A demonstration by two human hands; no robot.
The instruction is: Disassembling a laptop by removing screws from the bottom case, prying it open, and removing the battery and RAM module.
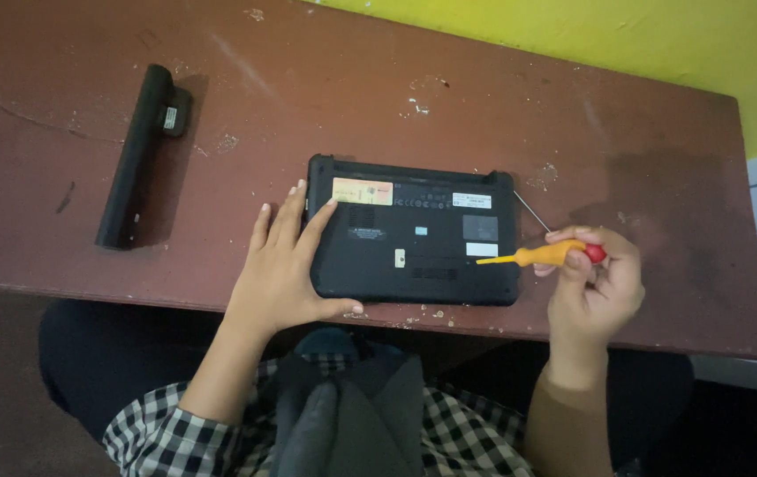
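Yellow screwdriver handle half-hidden in right hand; laptop corner under left hand.

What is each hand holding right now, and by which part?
The right hand grips a screwdriver by its orange-and-red handle. The left hand holds nothing; it rests flat on the laptop's left edge.

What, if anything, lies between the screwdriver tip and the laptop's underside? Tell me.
Nothing visible does. The screwdriver in the right hand points at the laptop base, its tip over bare black casing; the left hand rests at the far edge.
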